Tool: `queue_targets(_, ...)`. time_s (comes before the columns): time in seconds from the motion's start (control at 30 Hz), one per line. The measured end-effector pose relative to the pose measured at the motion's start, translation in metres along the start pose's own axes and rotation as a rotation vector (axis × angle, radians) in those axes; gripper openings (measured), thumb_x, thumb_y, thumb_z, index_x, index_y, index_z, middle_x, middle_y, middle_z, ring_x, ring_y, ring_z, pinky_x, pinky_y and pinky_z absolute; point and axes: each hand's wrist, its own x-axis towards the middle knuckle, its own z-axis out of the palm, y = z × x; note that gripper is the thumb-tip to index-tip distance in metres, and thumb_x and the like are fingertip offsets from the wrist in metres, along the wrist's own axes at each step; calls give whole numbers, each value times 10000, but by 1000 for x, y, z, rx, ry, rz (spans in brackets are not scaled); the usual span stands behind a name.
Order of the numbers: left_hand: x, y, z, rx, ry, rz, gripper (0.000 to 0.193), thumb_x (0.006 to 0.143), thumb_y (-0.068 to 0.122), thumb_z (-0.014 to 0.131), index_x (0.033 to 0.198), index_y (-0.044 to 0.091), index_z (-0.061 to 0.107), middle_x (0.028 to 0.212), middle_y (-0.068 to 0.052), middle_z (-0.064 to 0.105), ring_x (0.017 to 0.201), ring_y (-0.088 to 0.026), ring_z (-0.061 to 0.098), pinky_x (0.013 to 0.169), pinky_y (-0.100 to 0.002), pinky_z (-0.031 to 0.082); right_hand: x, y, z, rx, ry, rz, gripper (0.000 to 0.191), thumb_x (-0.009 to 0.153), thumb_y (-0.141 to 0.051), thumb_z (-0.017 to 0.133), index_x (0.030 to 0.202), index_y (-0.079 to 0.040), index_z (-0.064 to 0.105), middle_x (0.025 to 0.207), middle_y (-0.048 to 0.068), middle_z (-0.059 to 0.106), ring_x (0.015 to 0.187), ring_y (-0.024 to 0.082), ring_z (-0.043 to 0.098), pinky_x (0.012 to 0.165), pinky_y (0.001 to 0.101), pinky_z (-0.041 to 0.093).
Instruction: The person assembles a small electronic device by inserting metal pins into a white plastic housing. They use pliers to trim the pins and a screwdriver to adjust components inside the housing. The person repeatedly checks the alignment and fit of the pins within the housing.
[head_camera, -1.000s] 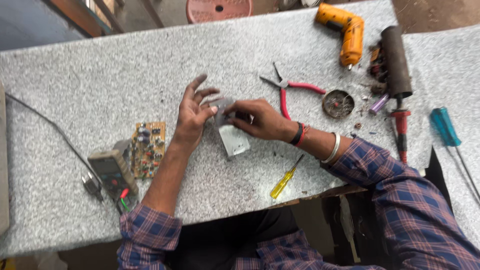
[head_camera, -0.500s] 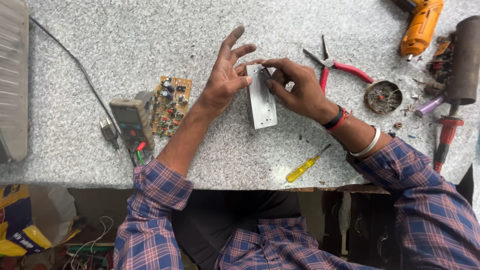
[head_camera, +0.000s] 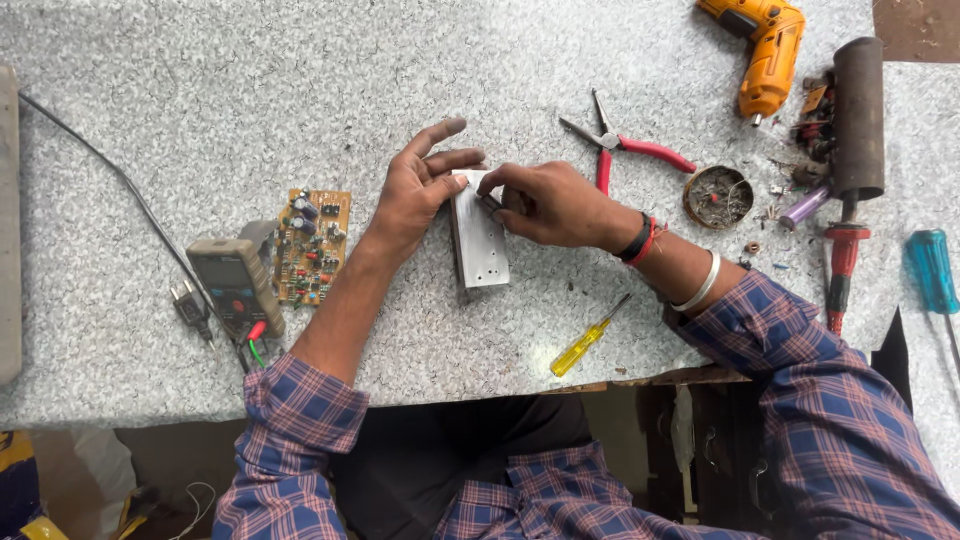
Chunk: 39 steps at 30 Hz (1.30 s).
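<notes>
A flat silver metal plate (head_camera: 481, 245) with small holes lies on the speckled grey table (head_camera: 300, 80). My left hand (head_camera: 425, 185) rests at its upper left edge, thumb and fingers steadying it, with the index finger stretched out. My right hand (head_camera: 545, 200) pinches a small dark part against the plate's upper end. The part itself is mostly hidden by my fingers. Both sleeves are blue plaid.
A brown circuit board (head_camera: 312, 245) and a grey multimeter (head_camera: 235, 285) lie to the left, with a cable and plug (head_camera: 188, 300). Red-handled pliers (head_camera: 625, 150), a small round tin (head_camera: 718, 195), an orange drill (head_camera: 765, 50), and a yellow screwdriver (head_camera: 585, 345) lie to the right.
The view has shifted and steadied over the table. The plate now lies flatter on the table, and both hands stay at its upper end.
</notes>
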Motion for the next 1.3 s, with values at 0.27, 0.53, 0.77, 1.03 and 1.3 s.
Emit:
queue_targets(0.27, -4, -9, 11, 805, 169, 207, 263, 1042, 158, 602, 1293, 96, 653, 1053, -119, 795, 960, -217, 781, 825, -341, 627, -5, -7, 11, -15, -75, -30, 334, 851, -136, 693, 1167, -85, 598, 615, 41, 616, 529, 223, 666, 533, 375, 525)
queue_targets(0.53, -4, -13, 9, 962, 202, 215, 318, 1047, 345, 579, 1120, 83, 744, 791, -121, 758, 675, -270, 749, 592, -405, 555, -10, -3, 20, 164, 110, 20, 354, 977, -138, 707, 1187, -41, 439, 794, 97, 678, 665, 253, 703, 579, 361, 537)
queue_targets(0.77, -4, -26, 7, 921, 117, 185, 552, 1047, 522, 374, 1074, 143, 775, 716, -99, 738, 596, -252, 722, 536, -404, 536, -7, 11, 21, 631, 59, 99, 175, 1007, -49, 716, 1105, -3, 578, 941, 104, 741, 879, 125, 720, 765, 284, 620)
queue_targets(1.03, -5, -24, 2, 930, 227, 359, 593, 1104, 552, 349, 1008, 130, 755, 807, -102, 764, 697, -267, 757, 591, -399, 561, -6, 10, 19, 406, 57, 32, 136, 933, -62, 748, 990, -19, 633, 1025, 68, 794, 926, 122, 776, 743, 253, 623)
queue_targets(1.3, -12, -11, 15, 1051, 219, 416, 522, 1079, 523, 454, 1127, 74, 716, 923, -128, 727, 775, -290, 738, 652, -424, 568, -3, 6, 14, 286, 152, 21, 129, 921, -87, 771, 1001, -66, 672, 896, 40, 785, 818, 134, 793, 685, 277, 646)
